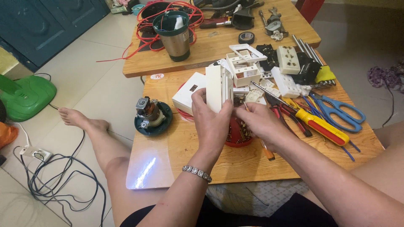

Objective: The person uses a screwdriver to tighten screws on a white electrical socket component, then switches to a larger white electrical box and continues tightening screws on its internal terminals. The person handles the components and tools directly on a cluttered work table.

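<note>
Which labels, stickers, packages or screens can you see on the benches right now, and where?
Round sticker: near edge of the far wooden board, left of the white socket box in the left hand; white with red marking.
No packages or screens in view.

Small round white sticker with red print (157, 76) on near table's far-left edge. Square white box with small dark mark (188, 96) on same table, beside the left hand. No signs, no screens.
</note>
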